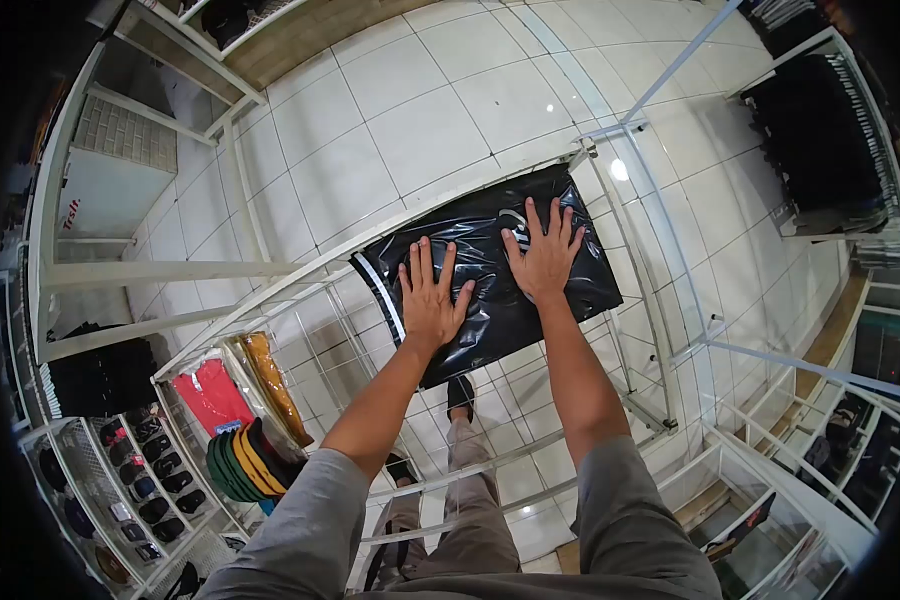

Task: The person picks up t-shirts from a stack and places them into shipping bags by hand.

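Note:
A glossy black plastic mailing bag [490, 320] lies flat on a white wire-frame rack. Along its left edge runs a white strip [380, 293]. My left hand [434, 300] rests palm down on the left half of the bag, fingers spread. On the right half, my right hand [543, 258] also presses flat with its fingers apart, partly covering a small white print [511, 228] that I cannot read. Neither hand grips anything. What is inside the bag, if anything, is hidden.
Folded red [213, 396] and orange [272, 375] garments in clear wrap sit on the rack's left end, beside several stacked caps [247, 460]. Sunglasses fill a lower-left display [150, 470]. Black clothes [820, 140] hang at right. White tiles [410, 110] cover the floor.

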Demonstrator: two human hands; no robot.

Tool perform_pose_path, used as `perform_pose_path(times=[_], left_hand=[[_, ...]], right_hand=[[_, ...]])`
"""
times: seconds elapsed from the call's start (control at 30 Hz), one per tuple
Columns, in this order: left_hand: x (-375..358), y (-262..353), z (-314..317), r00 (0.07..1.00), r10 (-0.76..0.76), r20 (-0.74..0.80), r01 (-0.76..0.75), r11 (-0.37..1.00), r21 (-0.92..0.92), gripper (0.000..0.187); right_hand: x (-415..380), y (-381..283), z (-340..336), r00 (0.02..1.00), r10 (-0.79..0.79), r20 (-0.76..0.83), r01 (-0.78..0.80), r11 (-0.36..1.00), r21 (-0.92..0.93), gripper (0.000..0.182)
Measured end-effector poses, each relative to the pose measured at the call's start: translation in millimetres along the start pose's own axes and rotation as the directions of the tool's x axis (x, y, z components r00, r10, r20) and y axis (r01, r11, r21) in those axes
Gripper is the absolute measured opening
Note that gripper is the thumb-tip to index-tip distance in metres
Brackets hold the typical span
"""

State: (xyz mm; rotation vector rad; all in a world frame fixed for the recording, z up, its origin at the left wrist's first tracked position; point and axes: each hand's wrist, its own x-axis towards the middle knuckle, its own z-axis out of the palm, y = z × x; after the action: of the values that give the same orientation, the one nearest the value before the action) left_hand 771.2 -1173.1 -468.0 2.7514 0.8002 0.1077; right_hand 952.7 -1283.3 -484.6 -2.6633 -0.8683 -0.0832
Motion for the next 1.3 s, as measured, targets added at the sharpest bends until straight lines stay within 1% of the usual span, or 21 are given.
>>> perform_pose_path(times=[0.1, 0.2, 0.23, 0.27, 0.3, 0.37, 0.43, 0.5, 0.63, 0.73, 0.8, 0.83, 0.9, 1.0, 1.03, 1.1, 1.13, 1.17, 1.23, 1.27, 1.3], left_hand=[[6.3, 3.9, -19.2, 0.999, 0.003, 0.037, -0.001, 0.999, -0.046, 0.072], [-1.7, 7.2, -48.3, 1.0, 0.008, -0.027, -0.013, 0.981, -0.194, 0.072], [-8.2, 10.6, -58.9, 0.997, 0.007, -0.077, -0.026, 0.966, -0.257, 0.071], [-18.0, 15.6, -69.5, 0.986, 0.016, -0.167, -0.058, 0.966, -0.251, 0.068], [-28.2, 16.3, -71.3, 0.985, 0.015, -0.174, -0.059, 0.966, -0.253, 0.068], [-50.7, 17.4, -70.4, 0.992, 0.055, -0.113, -0.079, 0.971, -0.225, 0.064], [-62.2, 16.6, -58.5, 0.988, 0.097, -0.123, -0.118, 0.977, -0.176, 0.06], [-69.3, 14.5, -41.6, 0.993, 0.119, 0.019, -0.113, 0.972, -0.208, 0.059], [-72.8, 19.3, -52.8, 0.992, 0.115, -0.047, -0.121, 0.978, -0.168, 0.061], [-103.7, 23.3, -83.3, 0.989, 0.084, -0.126, -0.112, 0.965, -0.236, 0.062], [-141.8, 19.3, -104.0, 0.988, 0.063, -0.142, -0.105, 0.945, -0.309, 0.062], [-166.0, 15.4, -117.0, 0.995, 0.048, -0.082, -0.073, 0.937, -0.342, 0.062], [-220.4, 3.7, -133.5, 0.995, -0.005, -0.095, -0.036, 0.908, -0.419, 0.061], [-314.3, -19.5, -170.9, 0.979, -0.192, -0.073, 0.129, 0.853, -0.505, 0.061], [-343.9, -27.2, -188.7, 0.97, -0.216, -0.112, 0.133, 0.855, -0.502, 0.061], [-414.7, -44.1, -220.2, 0.894, -0.448, 0.021, 0.387, 0.747, -0.541, 0.061], [-451.8, -60.1, -217.9, 0.876, -0.465, -0.125, 0.343, 0.785, -0.516, 0.059], [-487.8, -77.4, -215.3, 0.855, -0.497, -0.146, 0.365, 0.778, -0.512, 0.059], [-559.7, -99.3, -233.5, 0.767, -0.613, -0.19, 0.378, 0.671, -0.638, 0.057], [-593.2, -112.0, -244.1, 0.726, -0.662, -0.186, 0.411, 0.634, -0.655, 0.058], [-625.4, -122.3, -257.8, 0.669, -0.705, -0.235, 0.424, 0.621, -0.659, 0.054]], right_hand=[[4.4, -0.4, -14.8, 1.0, 0.0, 0.029, -0.001, 1.0, 0.022, 0.073], [-4.7, -3.6, -44.4, 0.986, -0.018, -0.167, 0.02, 1.0, 0.011, 0.073], [-15.9, -3.7, -50.9, 0.985, -0.024, -0.169, 0.027, 1.0, 0.011, 0.073], [-29.7, -3.2, -57.8, 0.987, 0.034, -0.156, -0.018, 0.995, 0.102, 0.071], [-41.8, -3.2, -62.9, 0.986, 0.091, -0.14, -0.063, 0.979, 0.192, 0.07], [-62.6, -3.4, -60.0, 0.989, 0.102, -0.111, -0.088, 0.988, 0.128, 0.067], [-76.0, 0.7, -47.5, 0.993, 0.119, 0.017, -0.12, 0.991, 0.059, 0.067], [-79.0, 6.3, -38.1, 0.996, 0.088, 0.027, -0.091, 0.992, 0.093, 0.068], [-86.3, -1.2, -52.8, 0.997, 0.071, -0.017, -0.071, 0.997, 0.021, 0.071], [-112.0, -23.1, -88.7, 0.984, 0.135, -0.12, -0.101, 0.961, 0.257, 0.074], [-145.5, -42.0, -116.5, 0.987, 0.113, -0.113, -0.061, 0.92, 0.387, 0.073], [-166.6, -52.4, -127.7, 0.991, 0.099, -0.093, -0.051, 0.907, 0.418, 0.073], [-212.5, -77.9, -149.6, 0.997, 0.06, -0.037, -0.036, 0.88, 0.474, 0.072], [-286.5, -119.3, -163.3, 0.999, -0.041, 0.027, 0.022, 0.862, 0.506, 0.073], [-306.3, -137.3, -171.0, 0.997, -0.083, 0.008, 0.067, 0.853, 0.518, 0.073], [-346.6, -175.8, -186.4, 0.973, -0.178, 0.149, 0.056, 0.803, 0.593, 0.072], [-365.5, -197.1, -191.5, 0.966, -0.23, 0.12, 0.111, 0.785, 0.61, 0.07], [-385.1, -218.0, -196.8, 0.955, -0.27, 0.121, 0.138, 0.768, 0.626, 0.07], [-419.0, -260.0, -213.0, 0.905, -0.425, 0.001, 0.323, 0.69, 0.647, 0.064], [-438.1, -284.6, -221.0, 0.907, -0.42, 0.034, 0.292, 0.685, 0.667, 0.058], [-462.1, -309.5, -231.9, 0.873, -0.486, 0.042, 0.332, 0.655, 0.679, 0.058]])
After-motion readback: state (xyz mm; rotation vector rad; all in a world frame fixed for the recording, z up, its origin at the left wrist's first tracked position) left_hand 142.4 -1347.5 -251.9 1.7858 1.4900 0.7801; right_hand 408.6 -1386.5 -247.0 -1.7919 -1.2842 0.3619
